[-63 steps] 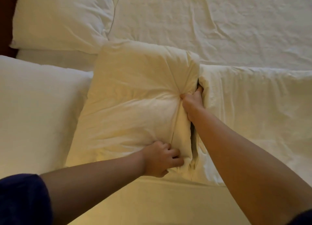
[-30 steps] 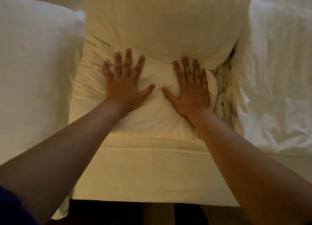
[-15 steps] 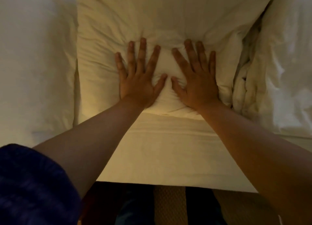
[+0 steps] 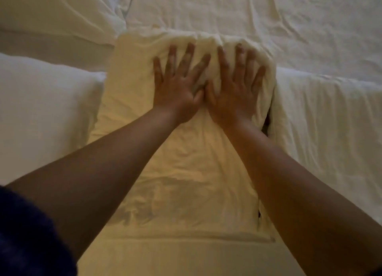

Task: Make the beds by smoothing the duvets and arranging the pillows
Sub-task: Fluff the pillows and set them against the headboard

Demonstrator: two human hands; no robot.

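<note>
A cream pillow (image 4: 186,172) lies lengthwise in the middle of the bed, wrinkled along its length. My left hand (image 4: 177,83) and my right hand (image 4: 235,85) press flat on its far end, side by side, thumbs nearly touching, fingers spread and straight. The far end bunches up under my fingertips. A white pillow (image 4: 41,114) lies against its left side. The folded edge of the white duvet (image 4: 330,120) runs along its right side.
Another white pillow (image 4: 57,10) lies at the far left. The creased white sheet (image 4: 248,13) spreads beyond the pillow. The mattress edge (image 4: 175,259) runs along the bottom. My dark blue sleeve (image 4: 26,234) fills the lower left corner.
Both hands slid from the near end of the cream pillow up to its far end, staying flat. The view lifted, so the floor left the frame and the far sheet came in.
</note>
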